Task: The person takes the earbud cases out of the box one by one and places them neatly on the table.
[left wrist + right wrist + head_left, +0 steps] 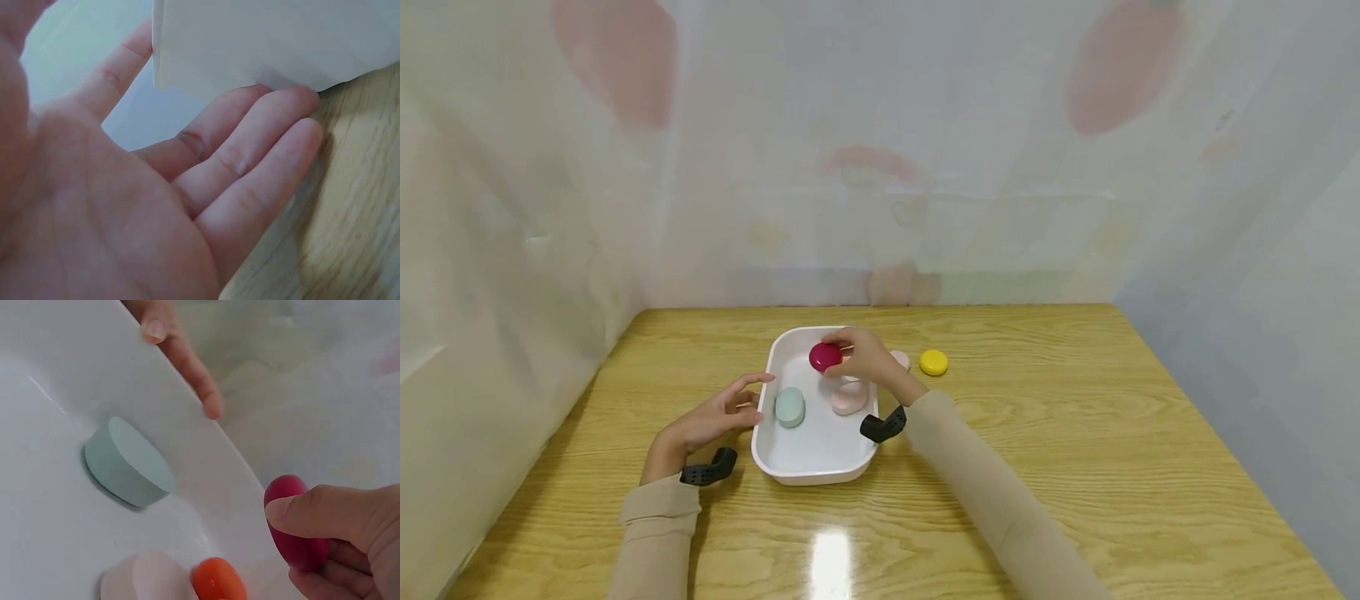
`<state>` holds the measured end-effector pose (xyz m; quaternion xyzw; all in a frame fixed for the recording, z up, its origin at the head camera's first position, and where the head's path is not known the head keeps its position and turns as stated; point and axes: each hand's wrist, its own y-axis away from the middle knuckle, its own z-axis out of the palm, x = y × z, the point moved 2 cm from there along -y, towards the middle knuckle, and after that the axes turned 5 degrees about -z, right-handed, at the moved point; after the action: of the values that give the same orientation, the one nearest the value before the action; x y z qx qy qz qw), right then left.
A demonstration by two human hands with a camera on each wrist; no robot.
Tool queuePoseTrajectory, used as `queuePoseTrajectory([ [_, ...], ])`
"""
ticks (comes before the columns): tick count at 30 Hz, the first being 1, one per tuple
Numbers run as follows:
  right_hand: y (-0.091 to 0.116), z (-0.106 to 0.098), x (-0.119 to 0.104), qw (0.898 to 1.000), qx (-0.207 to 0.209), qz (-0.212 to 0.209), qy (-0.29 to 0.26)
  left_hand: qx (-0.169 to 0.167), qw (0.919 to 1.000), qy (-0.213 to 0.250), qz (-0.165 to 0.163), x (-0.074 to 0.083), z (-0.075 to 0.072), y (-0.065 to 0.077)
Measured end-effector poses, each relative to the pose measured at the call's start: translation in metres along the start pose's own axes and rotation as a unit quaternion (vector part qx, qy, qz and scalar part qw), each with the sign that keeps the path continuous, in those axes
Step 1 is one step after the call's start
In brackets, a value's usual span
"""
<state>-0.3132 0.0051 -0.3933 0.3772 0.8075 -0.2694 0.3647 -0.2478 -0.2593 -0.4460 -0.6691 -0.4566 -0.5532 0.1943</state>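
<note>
My right hand (863, 357) pinches a glossy crimson rounded disc (826, 357) between thumb and fingers, over the far part of a white rectangular basin (816, 477). In the right wrist view the crimson disc (290, 547) is edge-on, my thumb on its face. Inside the basin lie a pale green oval block (790, 407) near the left wall, a pale pink block (849, 398) on the right, and an orange rounded piece (219, 581) beside the pink one. My left hand (711, 421) rests against the basin's left side, its fingers (250, 156) loosely extended along the outer wall.
On the wooden table (1075, 433), right of the basin, sit a yellow rounded disc (934, 362) and a pale pink piece (900, 360), partly hidden by my right wrist. Pale sheeting (1000, 233) stands along the back and both sides. Each wrist wears a black camera mount (883, 425).
</note>
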Motion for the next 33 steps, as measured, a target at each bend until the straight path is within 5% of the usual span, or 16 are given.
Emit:
queuePoseTrajectory([
  [15,0.057,-0.049,0.039,0.987,0.136,0.038,-0.073,0.004,0.9998,-0.010,-0.015,-0.001,0.001,0.000],
  [33,0.099,-0.093,0.092,0.972,0.197,0.127,-0.017,0.000,1.0000,-0.001,-0.006,0.000,0.000,0.000],
])
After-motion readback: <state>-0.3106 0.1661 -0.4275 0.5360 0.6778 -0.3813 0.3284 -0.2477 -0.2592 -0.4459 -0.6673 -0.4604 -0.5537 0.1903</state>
